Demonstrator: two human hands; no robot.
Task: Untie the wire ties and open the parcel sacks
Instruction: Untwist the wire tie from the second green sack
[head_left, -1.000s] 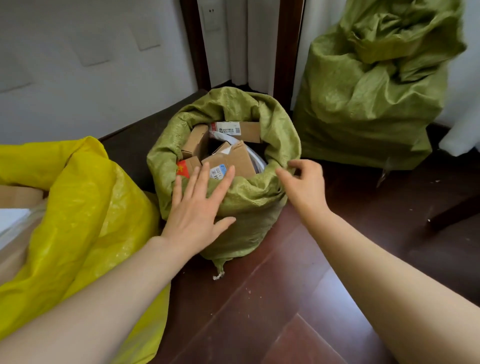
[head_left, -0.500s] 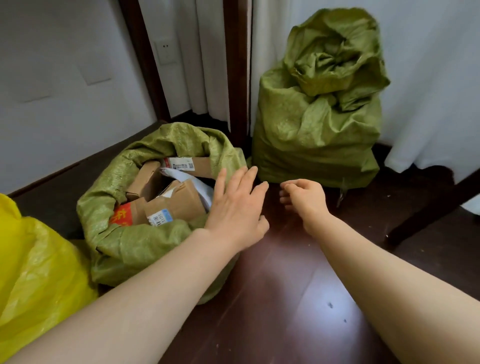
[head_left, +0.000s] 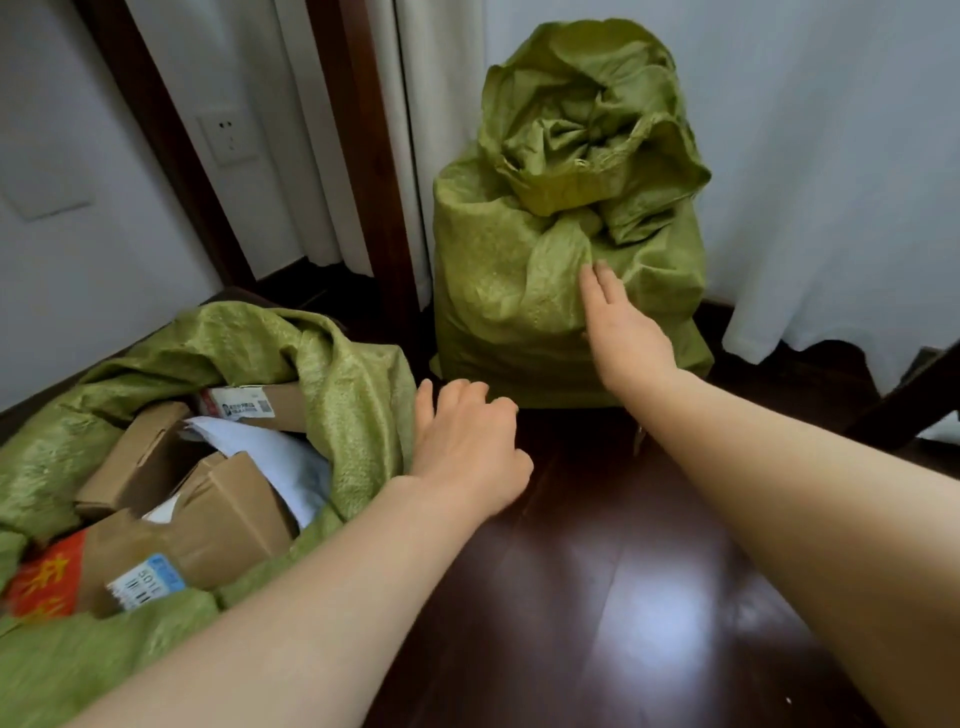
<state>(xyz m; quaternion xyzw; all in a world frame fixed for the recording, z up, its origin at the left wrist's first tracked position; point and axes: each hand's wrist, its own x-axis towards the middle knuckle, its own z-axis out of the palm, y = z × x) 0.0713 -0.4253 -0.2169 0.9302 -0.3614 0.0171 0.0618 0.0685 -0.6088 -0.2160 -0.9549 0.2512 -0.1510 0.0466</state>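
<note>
Dark wood floor is seen nearest, glossy under both forearms. At its left the open sack is slumped, its mouth folded back and boxes shown inside; this one is judged done. The left grip is held just beside that sack's rim, fingers loosely curled, with nothing held in it. Further on, the right grip is laid flat against the front of the tied sack, fingers straight, touching the weave but clamped on nothing.

The step in hand is judged to be the reach for the second sack. It would be done well if the sack were steadied low by one grip while the other was brought up to the neck, since the tie must be sought among the gathered folds there. The tie should be unwound rather than pulled, so that the weave is not torn and the tall sack is not tipped forward.

The tied sack is made of green woven plastic, bulging and creased, its top bunched and crumpled over. No wire tie can be made out. It is stood upright on the floor, beyond the open sack, against a white curtain.
</note>
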